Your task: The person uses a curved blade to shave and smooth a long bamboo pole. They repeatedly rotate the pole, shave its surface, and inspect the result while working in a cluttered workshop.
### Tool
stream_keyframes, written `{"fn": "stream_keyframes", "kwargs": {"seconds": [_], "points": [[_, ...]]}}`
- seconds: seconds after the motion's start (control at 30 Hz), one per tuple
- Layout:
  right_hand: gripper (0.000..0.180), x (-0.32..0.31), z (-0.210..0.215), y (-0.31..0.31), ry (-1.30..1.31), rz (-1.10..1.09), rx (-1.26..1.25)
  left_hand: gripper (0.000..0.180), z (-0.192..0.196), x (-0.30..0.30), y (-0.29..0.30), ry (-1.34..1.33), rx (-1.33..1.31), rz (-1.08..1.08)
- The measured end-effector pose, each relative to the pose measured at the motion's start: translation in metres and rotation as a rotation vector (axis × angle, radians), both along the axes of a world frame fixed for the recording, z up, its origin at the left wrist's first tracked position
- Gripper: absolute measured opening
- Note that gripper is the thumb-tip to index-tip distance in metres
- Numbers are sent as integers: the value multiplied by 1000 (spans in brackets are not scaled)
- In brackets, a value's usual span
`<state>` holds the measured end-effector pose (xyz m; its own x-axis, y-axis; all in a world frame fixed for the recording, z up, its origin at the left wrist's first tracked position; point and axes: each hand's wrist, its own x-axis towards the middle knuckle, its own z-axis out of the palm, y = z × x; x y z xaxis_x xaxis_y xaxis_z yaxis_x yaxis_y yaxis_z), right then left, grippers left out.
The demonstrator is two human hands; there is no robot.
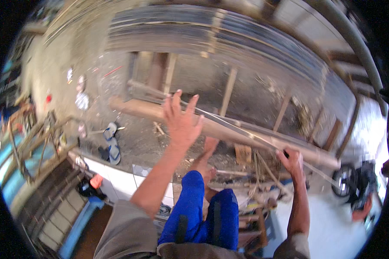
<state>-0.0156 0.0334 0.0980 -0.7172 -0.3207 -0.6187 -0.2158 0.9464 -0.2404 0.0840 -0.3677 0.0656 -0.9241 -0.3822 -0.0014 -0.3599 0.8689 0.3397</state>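
Observation:
My left hand [180, 121] is over a long brown wooden pole [235, 134], fingers spread apart and pointing away from me. Whether its palm touches the pole cannot be made out. My right hand [293, 161] is closed round the dark end of a long, narrow, blade-like tool [240, 129]. This tool slants up and left along the pole toward my left hand; blur hides its exact kind. A thin pale strip [317, 171] runs out past my right hand. The pole lies crosswise in front of my knees.
Beyond the pole stands a wooden frame with slats [229, 91] under a bundle of long dark strips [160, 30]. Sandals [112, 144] lie on the dirt floor at left. White tiles [121, 179] edge the near left. A wheel [345, 180] shows at right.

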Motion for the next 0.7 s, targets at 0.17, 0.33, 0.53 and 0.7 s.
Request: {"fn": "stream_keyframes", "kwargs": {"seconds": [0.17,0.33,0.53,0.7], "points": [[38,25,48,28,384,65,-113,39,14,18,-7,-319,187,-516],[37,48,101,43,911,-83,-103,30,30,56,35,-181,236,-611],[35,195,75,87,676,-607,-290,34,66,83,115,-224,501,-315],[38,391,-8,94,152,-917,-127,40,67,97,188,-266,728,-309]]}}
